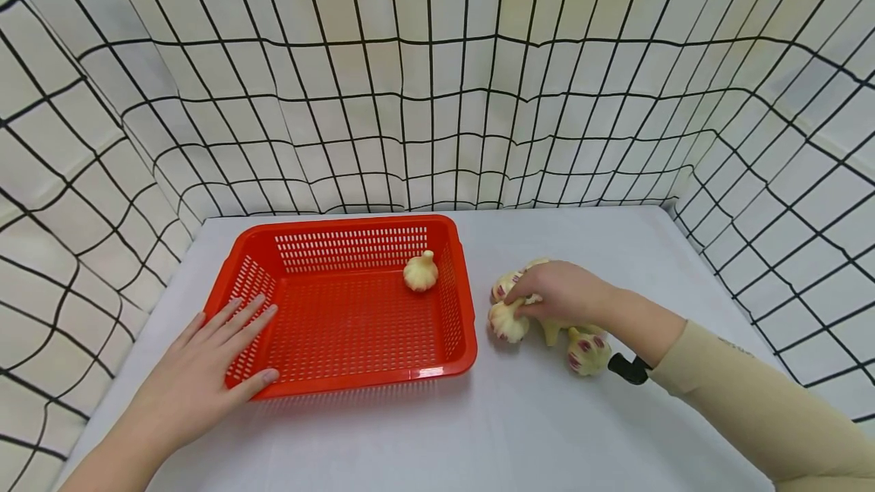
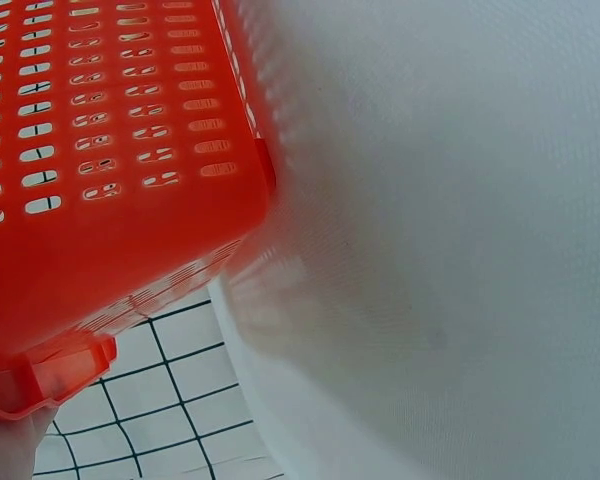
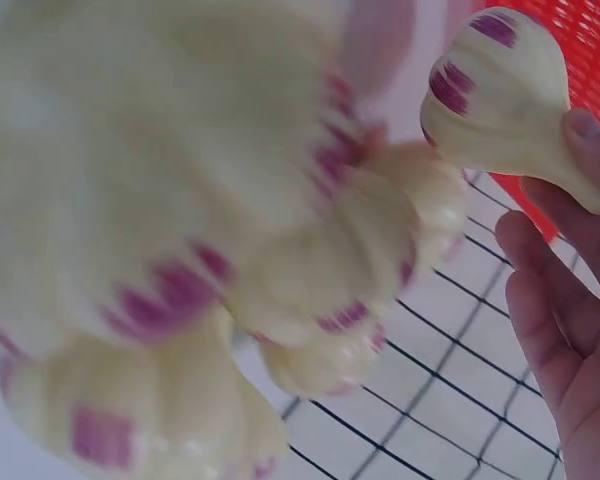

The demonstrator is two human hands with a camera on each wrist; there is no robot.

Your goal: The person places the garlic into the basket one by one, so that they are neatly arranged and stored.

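My right hand (image 1: 563, 291) pinches a garlic bulb (image 1: 508, 323) by its stem, just right of the red plastic basket (image 1: 342, 384). In the right wrist view the thumb and fingers hold that bulb (image 3: 495, 90), cream with purple marks. More garlic bulbs (image 1: 588, 353) lie under and around the hand, partly hidden by it; they loom close and blurred in the right wrist view. One garlic bulb (image 1: 420, 272) sits inside the basket near its right wall. My left hand (image 1: 198, 374) rests with straight, spread fingers over the basket's left rim.
A white table surface (image 1: 383, 446) carries the basket and bulbs. White walls with black netting (image 1: 437, 120) enclose the back and both sides. A small black device (image 1: 629, 369) is at the right wrist.
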